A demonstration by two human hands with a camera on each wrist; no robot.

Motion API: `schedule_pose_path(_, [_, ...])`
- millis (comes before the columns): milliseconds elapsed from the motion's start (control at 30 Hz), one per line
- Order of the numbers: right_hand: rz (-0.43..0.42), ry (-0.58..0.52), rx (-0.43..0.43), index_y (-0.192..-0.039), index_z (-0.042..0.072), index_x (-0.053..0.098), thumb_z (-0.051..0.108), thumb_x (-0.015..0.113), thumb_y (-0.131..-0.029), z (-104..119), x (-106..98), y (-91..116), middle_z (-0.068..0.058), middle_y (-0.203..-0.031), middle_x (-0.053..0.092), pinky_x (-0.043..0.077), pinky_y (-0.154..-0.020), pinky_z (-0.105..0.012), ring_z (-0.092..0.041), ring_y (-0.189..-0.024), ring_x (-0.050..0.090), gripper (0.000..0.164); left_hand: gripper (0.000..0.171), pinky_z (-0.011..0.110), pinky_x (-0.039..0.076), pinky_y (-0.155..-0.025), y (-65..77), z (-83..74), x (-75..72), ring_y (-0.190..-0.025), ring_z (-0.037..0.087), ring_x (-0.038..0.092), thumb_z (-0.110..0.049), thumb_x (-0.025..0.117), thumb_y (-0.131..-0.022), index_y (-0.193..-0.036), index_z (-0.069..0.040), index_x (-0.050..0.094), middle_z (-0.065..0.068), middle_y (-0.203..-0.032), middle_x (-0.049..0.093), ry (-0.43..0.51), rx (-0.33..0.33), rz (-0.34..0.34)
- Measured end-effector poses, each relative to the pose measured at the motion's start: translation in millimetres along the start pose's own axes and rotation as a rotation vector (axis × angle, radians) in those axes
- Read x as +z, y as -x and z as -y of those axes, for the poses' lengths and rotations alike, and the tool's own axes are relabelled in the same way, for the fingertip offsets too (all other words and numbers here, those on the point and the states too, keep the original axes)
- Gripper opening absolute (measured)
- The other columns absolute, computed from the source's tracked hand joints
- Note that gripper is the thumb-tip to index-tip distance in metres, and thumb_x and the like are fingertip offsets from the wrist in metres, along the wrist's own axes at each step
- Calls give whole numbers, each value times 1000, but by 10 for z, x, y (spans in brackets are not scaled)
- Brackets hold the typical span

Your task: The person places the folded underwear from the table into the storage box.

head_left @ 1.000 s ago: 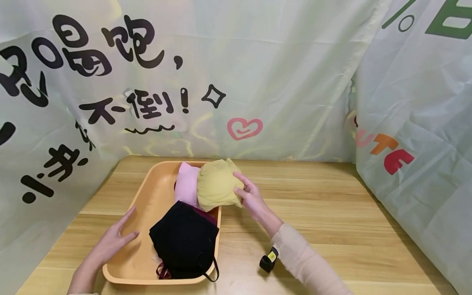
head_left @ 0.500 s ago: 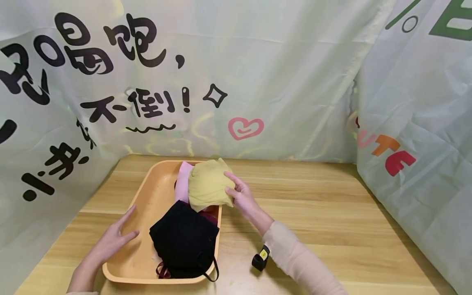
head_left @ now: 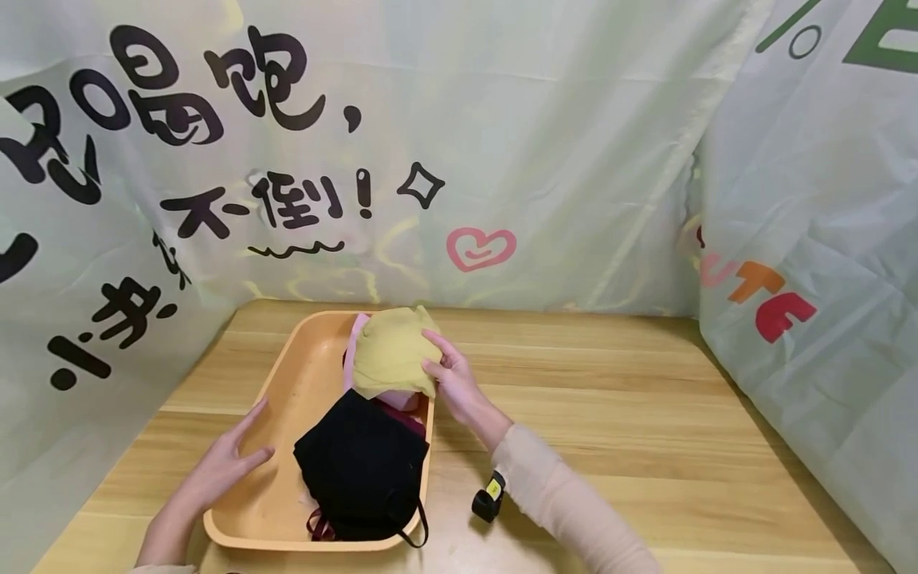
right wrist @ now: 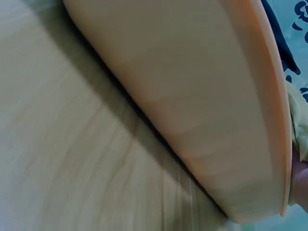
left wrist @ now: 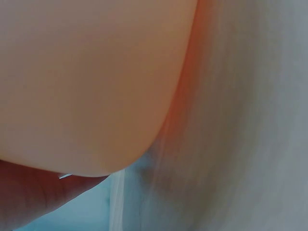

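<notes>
My right hand (head_left: 459, 384) pinches the right edge of a folded yellow cloth (head_left: 394, 351) between thumb and fingers. The cloth is over the far right part of an orange tray (head_left: 287, 383). It covers most of a pink cloth (head_left: 349, 359), with a pink strip showing at its left and a bit below. Nearer to me a black folded fabric piece (head_left: 366, 470) lies in the tray, its thin strap hanging over the rim. Spread fingers of my left hand (head_left: 222, 462) rest along the tray's left rim. At the right wrist view's edge, the yellow cloth (right wrist: 299, 118) shows above the rim.
A dark red cloth (head_left: 402, 418) peeks out between the pink and black pieces. Wooden table (head_left: 610, 399) extends to the right of the tray. A black strap with a yellow label (head_left: 489, 496) is by my right sleeve. Printed curtains (head_left: 574, 159) enclose the back and sides.
My right hand has carried the yellow cloth left, from the tray's right rim to over the pink cloth, which is now mostly covered. The left hand stays in place.
</notes>
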State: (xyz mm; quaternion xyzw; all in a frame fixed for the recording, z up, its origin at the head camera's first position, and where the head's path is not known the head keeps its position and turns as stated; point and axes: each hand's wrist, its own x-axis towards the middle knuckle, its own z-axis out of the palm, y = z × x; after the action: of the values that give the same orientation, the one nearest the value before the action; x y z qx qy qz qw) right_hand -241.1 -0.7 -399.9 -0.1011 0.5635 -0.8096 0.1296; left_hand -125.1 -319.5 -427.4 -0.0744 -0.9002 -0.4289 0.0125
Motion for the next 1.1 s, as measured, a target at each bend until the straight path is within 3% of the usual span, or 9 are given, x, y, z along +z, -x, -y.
schedule_pose_path(200, [1,65,-23,-139,7,37,-11,43,-86,-7,92,-74,-11,-127,38,28,-49,-12,-5,-62,35,57,76,72,20,-93,-8,3,1,-123,59,17,-10,62,-83,-144,0,18,37,-141,18,5,0,0])
schedule_pose_path(333, [33,145,-44,-139,6,37,-11,43,-85,-10,116,-108,-19,-135,40,42,-66,-14,-9,-87,48,57,76,72,19,-93,-19,-9,0,-123,59,16,-9,62,-83,-144,0,17,38,-140,18,8,1,3])
schedule_pose_path(433, [54,235,-44,-139,4,36,-11,44,-85,-31,110,-125,-22,-134,43,45,-81,-20,-16,-103,48,57,76,71,20,-93,-22,-13,5,-123,59,17,-8,62,-83,-144,1,18,39,-139,19,5,5,2])
schedule_pose_path(733, [14,518,-8,-137,6,41,-8,51,-85,13,130,-137,-19,-139,38,45,-81,-25,-23,-112,45,55,75,69,15,-97,8,-9,31,-124,56,17,-8,61,-83,-144,0,18,37,-140,19,11,34,-26])
schedule_pose_path(833, [2,630,10,-136,10,43,-4,55,-85,41,155,-134,-18,-140,38,44,-62,-21,-16,-78,53,54,75,68,13,-97,25,-2,38,-124,56,17,-8,61,-84,-145,-1,17,36,-141,19,8,33,-27])
schedule_pose_path(933, [4,695,25,-137,14,43,-1,56,-86,36,175,-144,-17,-141,38,33,-45,-18,-8,-46,34,55,76,71,17,-94,31,-1,33,-122,58,19,-8,62,-83,-144,0,18,37,-139,20,-9,31,-33])
schedule_pose_path(967, [4,708,29,-137,15,43,0,56,-86,29,176,-150,-17,-140,39,30,-41,-18,-8,-41,26,55,76,71,18,-94,30,-3,30,-122,59,20,-8,62,-83,-144,0,18,37,-139,21,-15,27,-33])
schedule_pose_path(1100, [10,757,14,-138,16,42,3,56,-88,10,165,-169,-17,-134,47,29,-38,-17,-6,-38,25,54,75,71,17,-93,5,-17,16,-121,60,20,-8,62,-83,-143,1,18,39,-138,21,-20,35,-31])
